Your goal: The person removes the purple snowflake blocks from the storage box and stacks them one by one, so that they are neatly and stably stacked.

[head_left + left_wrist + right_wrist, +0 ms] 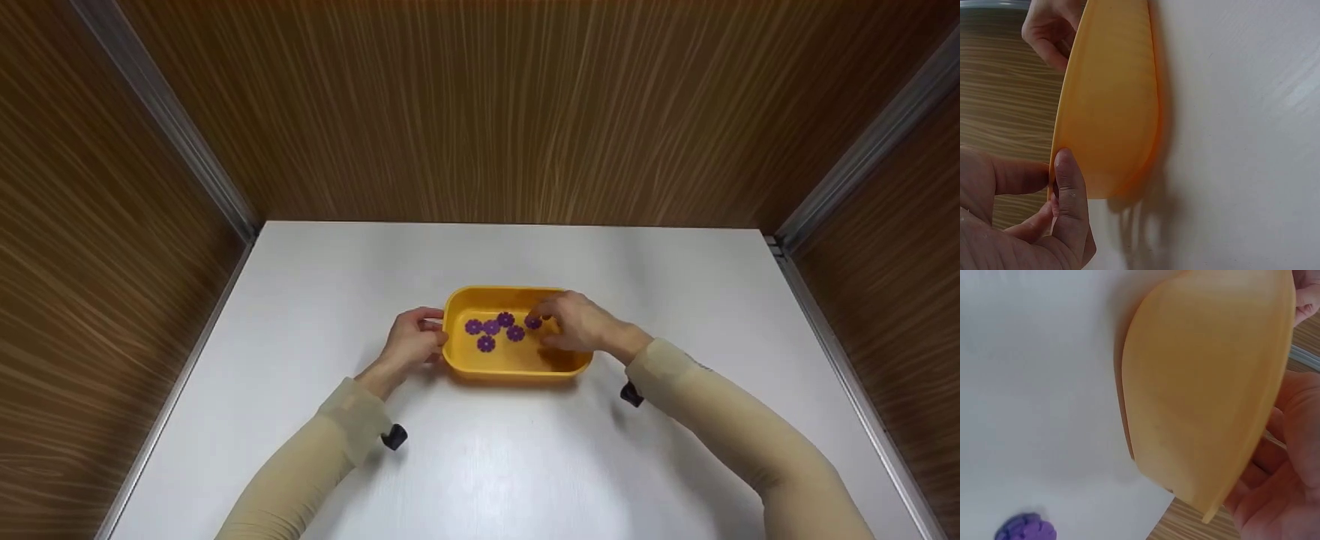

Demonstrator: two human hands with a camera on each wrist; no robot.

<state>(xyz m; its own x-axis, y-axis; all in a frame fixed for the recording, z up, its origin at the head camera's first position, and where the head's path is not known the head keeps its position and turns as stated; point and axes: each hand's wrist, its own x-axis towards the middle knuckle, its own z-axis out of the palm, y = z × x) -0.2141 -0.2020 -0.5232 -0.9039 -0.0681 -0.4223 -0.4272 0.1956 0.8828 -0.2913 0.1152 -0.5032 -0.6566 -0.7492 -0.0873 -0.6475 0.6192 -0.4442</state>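
A yellow plastic tray with a raised rim stands on the white table, and several purple flower-shaped pieces lie on its floor. My left hand pinches the tray's left end; in the left wrist view the thumb presses the outer wall, with fingers behind the rim. My right hand reaches over the right end into the tray. Its fingertips are at one purple flower piece, with thumb and forefinger apart. In the right wrist view the tray wall hides those fingertips.
Another purple piece shows at the lower edge of the right wrist view, against the white surface. Wood-grain panels enclose the white table at the back and both sides, with metal strips at the corners.
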